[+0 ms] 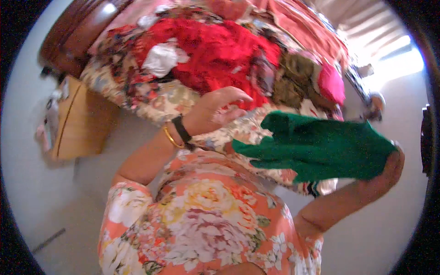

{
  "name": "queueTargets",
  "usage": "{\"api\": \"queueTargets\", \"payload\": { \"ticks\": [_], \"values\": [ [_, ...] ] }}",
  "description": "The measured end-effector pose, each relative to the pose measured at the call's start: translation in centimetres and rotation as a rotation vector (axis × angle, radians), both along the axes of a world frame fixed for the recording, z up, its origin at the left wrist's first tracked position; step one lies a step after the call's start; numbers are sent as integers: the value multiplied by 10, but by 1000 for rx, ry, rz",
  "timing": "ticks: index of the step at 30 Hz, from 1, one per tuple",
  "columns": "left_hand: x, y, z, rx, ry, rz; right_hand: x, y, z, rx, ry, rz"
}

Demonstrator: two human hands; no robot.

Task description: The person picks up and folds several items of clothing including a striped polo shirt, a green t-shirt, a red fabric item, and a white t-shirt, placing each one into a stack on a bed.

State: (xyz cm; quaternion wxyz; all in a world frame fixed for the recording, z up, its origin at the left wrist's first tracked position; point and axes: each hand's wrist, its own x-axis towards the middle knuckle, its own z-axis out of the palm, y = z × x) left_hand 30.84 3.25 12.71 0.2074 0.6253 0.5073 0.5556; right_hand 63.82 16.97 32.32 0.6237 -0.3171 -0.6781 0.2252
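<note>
A plain green cloth [321, 146] is stretched out sideways at the right, in front of my body. Its right end is at my right hand [398, 153], which grips it; most of that hand's fingers are hidden behind the fabric. The cloth's left end hangs loose in uneven points, so I cannot tell what kind of garment it is. My left hand [215, 110], with a black band and a gold bangle at the wrist, is raised left of the cloth and apart from it. Its fingers are curved, with a gap to the thumb, and nothing shows between them.
Beyond my hands a bed with a floral sheet [178, 98] bears heaped clothes: a red garment [206, 46], a white cloth [159, 60], an olive one [293, 78] and a bright pink one [331, 85]. A wooden box-like cabinet [85, 121] stands at the left. Light-coloured curtains [362, 20] hang far right.
</note>
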Motion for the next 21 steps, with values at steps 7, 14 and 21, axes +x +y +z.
{"api": "queueTargets", "payload": {
  "ticks": [7, 14, 21],
  "values": [
    [31, 43, -8, -94, -89, -171, -31, -34, 11, 340, -141, -267],
    [61, 93, 4, -32, -144, -375, -7, -22, 22, 48, 135, 802],
    [95, 139, 12, 132, 10, -576, -19, -8, 42, 29, 58, 1370]
  ]
}}
